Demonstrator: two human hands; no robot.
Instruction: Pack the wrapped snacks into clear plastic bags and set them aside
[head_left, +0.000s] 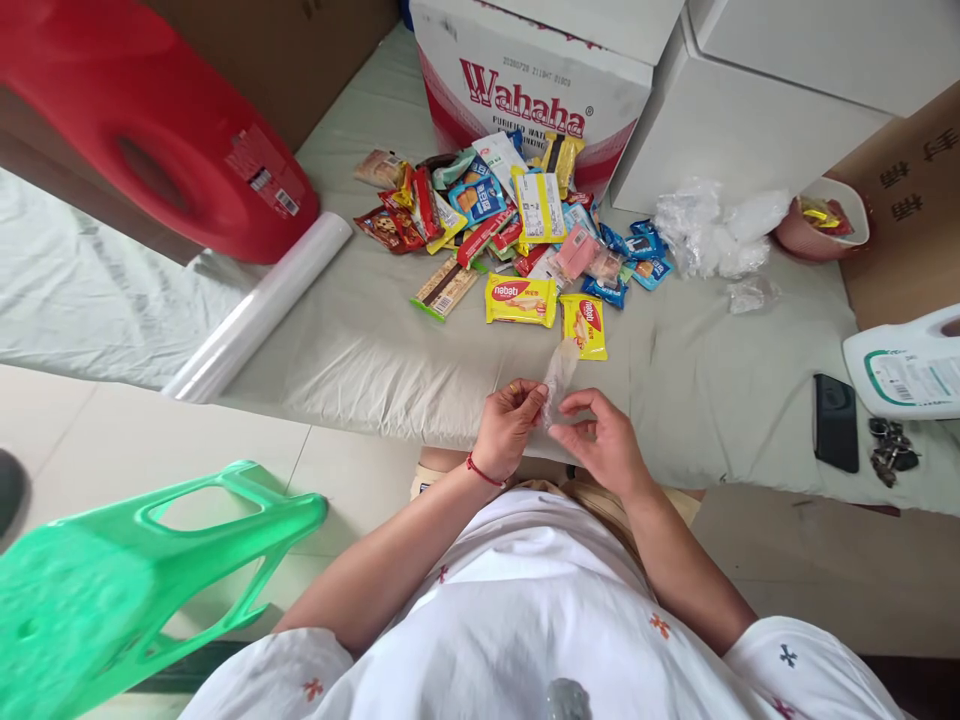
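Observation:
My left hand pinches the lower edge of a thin clear plastic bag close to my body. Beside the bag on its right, my right hand has its thumb and fingers apart, fingertips near the plastic. Just beyond the bag lie a yellow wafer pack and a second yellow pack. Behind them a heap of wrapped snacks rests against a carton. A pile of crumpled clear bags is to the right of the heap.
A plastic roll and large red bottle are left; a green stool stands below. The Wahaha carton is behind. At right are a pink bowl, white bottle, phone and keys.

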